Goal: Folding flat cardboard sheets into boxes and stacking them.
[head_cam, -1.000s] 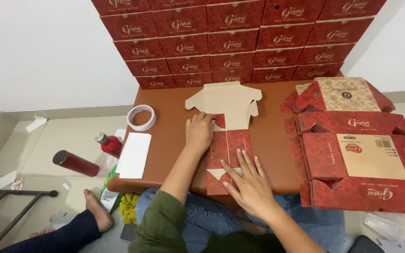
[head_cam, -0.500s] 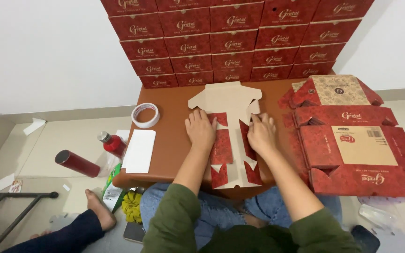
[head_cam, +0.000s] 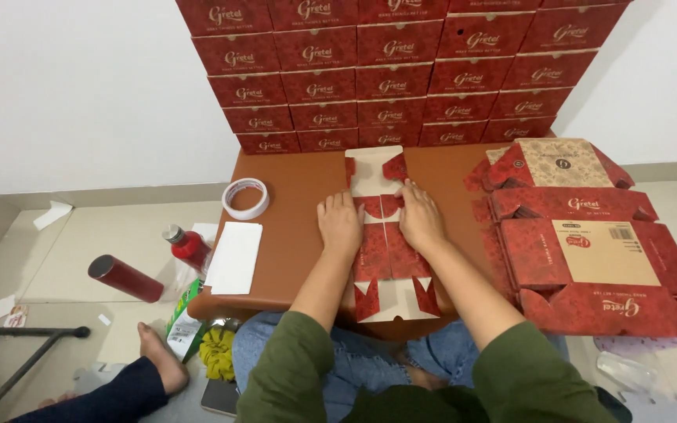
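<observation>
The flat carton blank (head_cam: 383, 239) lies lengthwise away from the person, left hand (head_cam: 341, 223) and right hand (head_cam: 419, 217) pressing open-palmed (no grip closed) on its side flaps.

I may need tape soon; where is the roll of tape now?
In the head view, the roll of tape lies on the brown table, left of the left hand, just above the white paper.

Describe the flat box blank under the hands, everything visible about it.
The box blank is a die-cut sheet of thin cardboard, patterned red on one face and plain tan on the other. It lies lengthwise on the brown table, near end overhanging the edge, side panels folded inward red side up, small red flaps at both tan ends. The left hand and right hand press flat on it.
</observation>
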